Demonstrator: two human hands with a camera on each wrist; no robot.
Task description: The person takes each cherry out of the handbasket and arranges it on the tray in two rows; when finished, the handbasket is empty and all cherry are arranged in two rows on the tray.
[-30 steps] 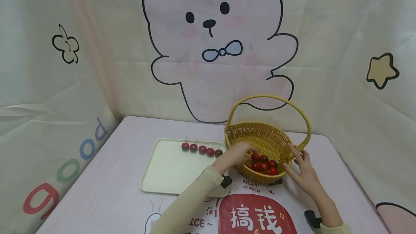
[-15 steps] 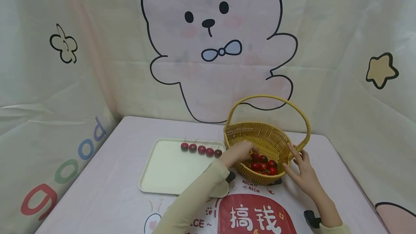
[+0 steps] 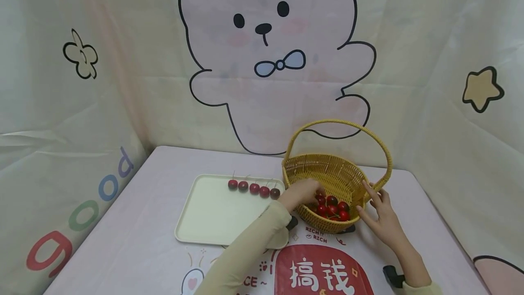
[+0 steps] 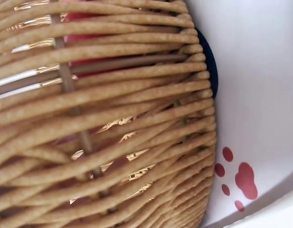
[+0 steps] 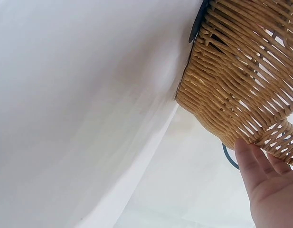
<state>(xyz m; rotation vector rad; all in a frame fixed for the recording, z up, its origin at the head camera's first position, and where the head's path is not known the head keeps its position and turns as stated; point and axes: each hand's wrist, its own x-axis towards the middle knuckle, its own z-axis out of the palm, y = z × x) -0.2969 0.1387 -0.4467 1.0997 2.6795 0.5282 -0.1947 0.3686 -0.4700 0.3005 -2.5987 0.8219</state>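
A yellow woven basket (image 3: 323, 165) with a tall arched handle holds several red cherries (image 3: 333, 210) at its near side. My left hand (image 3: 302, 193) reaches over the basket's left rim, its fingers bent down at the cherries. Whether they pinch one is hidden. In the left wrist view only the basket's woven wall (image 4: 137, 99) shows, with red glimpses through its gaps. My right hand (image 3: 384, 217) steadies the right rim near the handle's base, its fingers fairly straight. In the right wrist view those fingers (image 5: 253, 166) touch the basket's outer side (image 5: 236, 80).
Left of the basket lies a cream tray (image 3: 213, 222), with a row of several dark red cherries (image 3: 254, 189) along its far edge. The white tablecloth (image 3: 135, 222) bears a red printed patch (image 3: 323, 270) in front. A printed curtain (image 3: 262, 94) hangs behind the table.
The left hand has shifted slightly right and deeper into the basket, its fingers closer around the leftmost cherries. The right hand and the tray's cherries stay as they were.
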